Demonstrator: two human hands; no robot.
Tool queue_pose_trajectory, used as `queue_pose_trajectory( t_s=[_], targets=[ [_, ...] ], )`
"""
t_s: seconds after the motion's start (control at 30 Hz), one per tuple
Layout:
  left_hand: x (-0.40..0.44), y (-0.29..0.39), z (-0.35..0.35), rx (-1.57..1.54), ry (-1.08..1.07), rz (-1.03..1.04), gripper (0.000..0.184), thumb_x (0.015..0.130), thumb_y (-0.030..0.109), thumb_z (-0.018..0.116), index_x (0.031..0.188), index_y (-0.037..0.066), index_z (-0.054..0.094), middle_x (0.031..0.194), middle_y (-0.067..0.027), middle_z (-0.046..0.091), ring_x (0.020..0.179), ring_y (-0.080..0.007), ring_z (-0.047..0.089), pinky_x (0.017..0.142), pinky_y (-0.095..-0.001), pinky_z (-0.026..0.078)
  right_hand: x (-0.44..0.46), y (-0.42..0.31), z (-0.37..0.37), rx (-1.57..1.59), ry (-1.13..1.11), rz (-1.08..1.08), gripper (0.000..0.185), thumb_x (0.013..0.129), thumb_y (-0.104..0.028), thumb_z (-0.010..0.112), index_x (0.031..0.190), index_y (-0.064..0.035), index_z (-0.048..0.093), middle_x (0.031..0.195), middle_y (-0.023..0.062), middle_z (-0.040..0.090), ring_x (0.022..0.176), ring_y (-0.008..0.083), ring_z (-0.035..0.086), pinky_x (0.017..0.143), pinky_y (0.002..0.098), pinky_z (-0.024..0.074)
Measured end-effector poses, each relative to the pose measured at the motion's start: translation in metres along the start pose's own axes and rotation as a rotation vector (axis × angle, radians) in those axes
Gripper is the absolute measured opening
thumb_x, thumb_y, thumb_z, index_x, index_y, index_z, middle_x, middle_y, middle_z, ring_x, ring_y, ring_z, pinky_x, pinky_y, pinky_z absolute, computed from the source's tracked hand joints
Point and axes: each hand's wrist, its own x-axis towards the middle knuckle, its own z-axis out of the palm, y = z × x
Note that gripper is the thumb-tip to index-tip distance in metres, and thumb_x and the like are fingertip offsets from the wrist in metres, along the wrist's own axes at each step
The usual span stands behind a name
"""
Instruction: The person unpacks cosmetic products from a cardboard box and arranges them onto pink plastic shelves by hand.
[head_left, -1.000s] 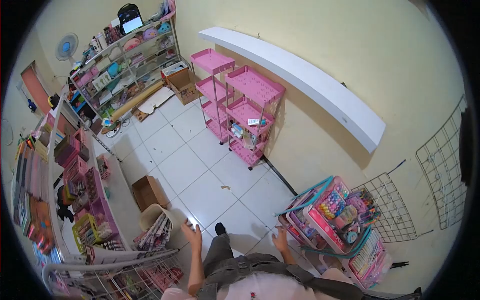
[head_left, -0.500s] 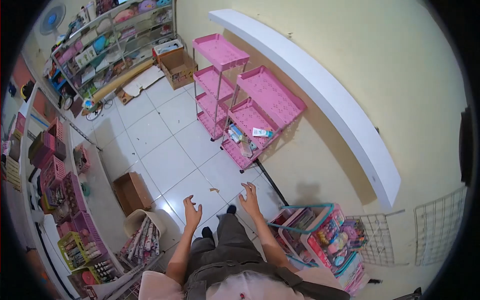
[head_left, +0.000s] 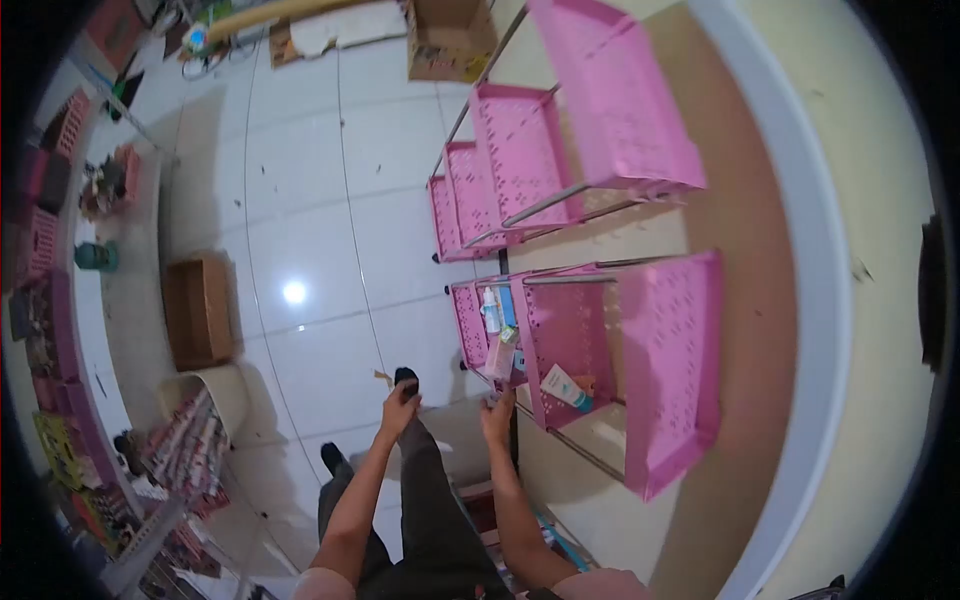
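Observation:
My right hand point(head_left: 497, 415) is at the corner of the lower tier of the nearer pink trolley point(head_left: 675, 370), just below a pale pink packet point(head_left: 499, 357); its fingers are partly hidden. Over the floor by my dark-socked foot, my left hand point(head_left: 400, 408) has its fingers bent, and I cannot make out anything in it. A white and teal tube point(head_left: 567, 387) lies on the trolley's middle tier. White and blue bottles point(head_left: 490, 311) stand on the lower tier.
A second pink trolley point(head_left: 625, 110) stands beyond the nearer one. On the left are a cardboard box point(head_left: 197, 312), a bin point(head_left: 232, 396) of patterned rolls and shelves with baskets. Another cardboard box point(head_left: 450, 45) sits at the top. A white wall shelf point(head_left: 815, 250) curves along the right.
The view has moved up close to the pink trolleys. My right hand has come to the nearer trolley's lower tier. My left hand has moved in nearer to my right, its fingers more bent.

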Motion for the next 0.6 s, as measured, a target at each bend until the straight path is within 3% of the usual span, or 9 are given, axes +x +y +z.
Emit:
queue_pose_trajectory(
  t_s=[0.03, 0.1, 0.13, 0.17, 0.23, 0.33, 0.4, 0.53, 0.6],
  targets=[
    [0.021, -0.006, 0.017, -0.072, 0.000, 0.025, 0.033, 0.069, 0.014, 0.054, 0.101, 0.011, 0.049, 0.060, -0.0076, 0.055, 0.051, -0.0101, 0.052, 0.045, -0.0234, 0.041, 0.014, 0.012, 0.002, -0.025, -0.034, 0.017, 0.057, 0.064, -0.003, 0.058, 0.114, 0.0015, 0.028, 0.116, 0.0201, 0.028, 0.096, 0.0347, 0.040, 0.081, 0.0367, 0.0357],
    [0.061, 0.005, 0.047, 0.044, -0.051, -0.012, 0.030, 0.068, 0.018, 0.054, 0.097, 0.010, 0.052, 0.066, -0.0100, 0.056, 0.058, -0.0146, 0.054, 0.049, -0.0277, 0.042, 0.052, 0.027, 0.010, -0.137, 0.114, -0.115, 0.058, 0.064, -0.005, 0.059, 0.113, 0.0038, 0.029, 0.112, 0.0226, 0.035, 0.098, 0.0352, 0.039, 0.085, 0.0376, 0.0309],
    [0.081, 0.018, 0.063, 0.152, 0.013, 0.115, 0.028, 0.068, 0.018, 0.054, 0.095, 0.010, 0.053, 0.068, -0.0111, 0.056, 0.062, -0.0184, 0.054, 0.053, -0.0302, 0.042, 0.067, 0.015, 0.010, -0.154, 0.092, -0.113, 0.058, 0.064, -0.005, 0.059, 0.113, 0.0038, 0.029, 0.112, 0.0226, 0.035, 0.098, 0.0352, 0.039, 0.085, 0.0376, 0.0309],
    [0.099, 0.028, 0.081, 0.256, 0.075, 0.233, 0.027, 0.068, 0.018, 0.053, 0.094, 0.010, 0.054, 0.071, -0.0122, 0.056, 0.065, -0.0221, 0.054, 0.056, -0.0327, 0.042, 0.076, -0.011, -0.001, -0.120, 0.064, -0.006, 0.065, 0.059, -0.004, 0.061, 0.114, 0.0027, 0.028, 0.108, 0.0213, 0.037, 0.098, 0.0330, 0.039, 0.085, 0.0360, 0.0301],
    [0.144, 0.033, 0.110, 0.189, -0.007, 0.087, 0.031, 0.068, 0.021, 0.053, 0.097, 0.012, 0.052, 0.072, -0.0125, 0.056, 0.069, -0.0287, 0.054, 0.061, -0.0346, 0.042, 0.100, -0.007, -0.002, -0.116, 0.026, 0.116, 0.071, 0.054, -0.003, 0.064, 0.115, 0.0017, 0.028, 0.104, 0.0200, 0.039, 0.098, 0.0308, 0.039, 0.085, 0.0344, 0.0293],
    [0.183, 0.049, 0.146, 0.268, 0.066, -0.045, 0.036, 0.068, 0.029, 0.052, 0.099, 0.014, 0.050, 0.074, -0.0114, 0.057, 0.071, -0.0269, 0.055, 0.066, -0.0391, 0.040, 0.125, 0.027, 0.012, -0.151, 0.048, 0.077, 0.073, 0.052, -0.006, 0.065, 0.114, 0.0032, 0.028, 0.104, 0.0201, 0.041, 0.099, 0.0298, 0.040, 0.085, 0.0351, 0.0304],
    [0.189, 0.061, 0.162, 0.612, 0.179, -0.186, 0.037, 0.066, 0.035, 0.054, 0.097, 0.015, 0.052, 0.083, -0.0119, 0.057, 0.077, -0.0215, 0.055, 0.071, -0.0412, 0.035, 0.134, 0.017, 0.016, -0.217, 0.052, 0.061, 0.070, 0.052, -0.005, 0.064, 0.113, 0.0041, 0.029, 0.105, 0.0192, 0.041, 0.099, 0.0304, 0.040, 0.084, 0.0353, 0.0318],
    [0.199, 0.053, 0.180, 0.676, 0.218, -0.257, 0.040, 0.066, 0.041, 0.052, 0.098, 0.017, 0.051, 0.088, -0.0092, 0.055, 0.078, -0.0226, 0.054, 0.073, -0.0424, 0.029, 0.143, 0.049, 0.033, -0.286, 0.108, -0.173, 0.068, 0.054, -0.004, 0.064, 0.112, 0.0034, 0.029, 0.106, 0.0174, 0.040, 0.094, 0.0316, 0.042, 0.081, 0.0368, 0.0339],
    [0.201, 0.057, 0.181, 0.740, 0.226, -0.252, 0.041, 0.064, 0.042, 0.055, 0.095, 0.014, 0.053, 0.093, -0.0077, 0.050, 0.083, -0.0222, 0.050, 0.071, -0.0385, 0.029, 0.147, 0.054, 0.035, -0.291, 0.097, -0.206, 0.065, 0.055, -0.004, 0.064, 0.111, 0.0028, 0.031, 0.105, 0.0173, 0.041, 0.094, 0.0314, 0.043, 0.080, 0.0371, 0.0339]
  ],
)
